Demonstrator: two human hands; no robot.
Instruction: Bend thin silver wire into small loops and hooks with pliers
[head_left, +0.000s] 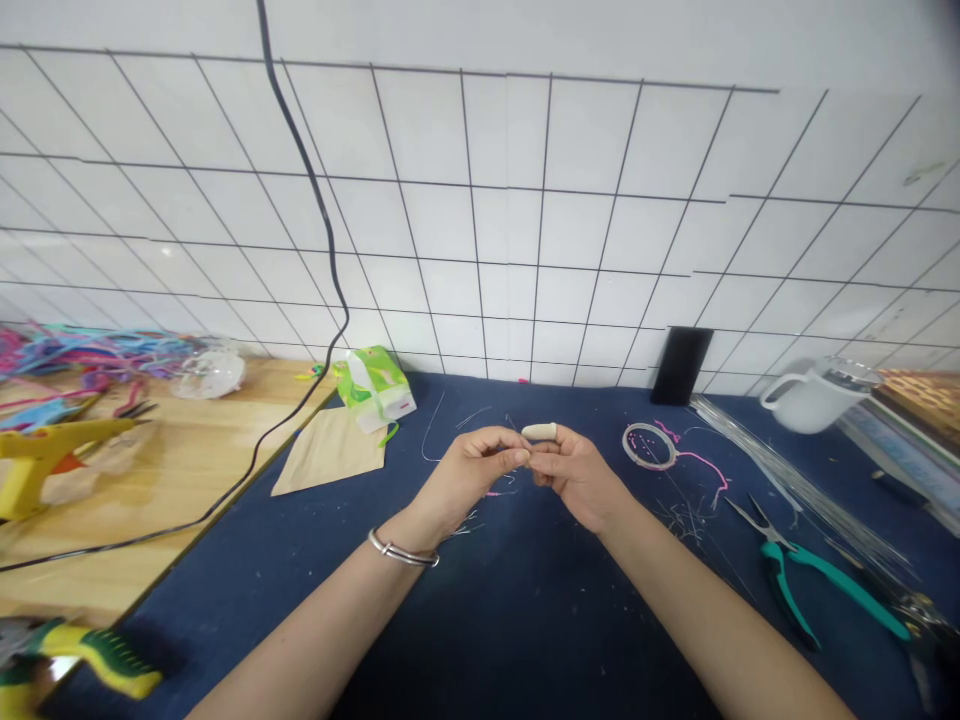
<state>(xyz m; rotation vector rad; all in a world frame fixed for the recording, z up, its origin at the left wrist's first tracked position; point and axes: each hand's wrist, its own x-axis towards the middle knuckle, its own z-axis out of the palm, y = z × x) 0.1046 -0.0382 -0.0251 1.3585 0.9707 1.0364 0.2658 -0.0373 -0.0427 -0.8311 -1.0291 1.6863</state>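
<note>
Over the middle of the dark blue cloth (480, 640), my left hand (469, 475) and my right hand (577, 475) meet at the fingertips. Thumb and forefinger are pinched together on each hand. What lies between them is too small to make out. A pale finger cot (540, 432) covers one finger of my right hand. Thin silvery wire pieces (469, 525) and a short wire with pink on it (499, 493) lie behind and below the hands. Right of them is a round clear dish (649, 446) holding small pink beads, with a pink strand (705, 468) beside it.
Teal-handled pliers (795, 560) and a bundle of straight wires (795, 480) lie at right, near a white mug (817, 395). At left are a yellow glue gun (52, 450), yellow-green pliers (90, 650), a green packet (375, 385) and a black cable (292, 410).
</note>
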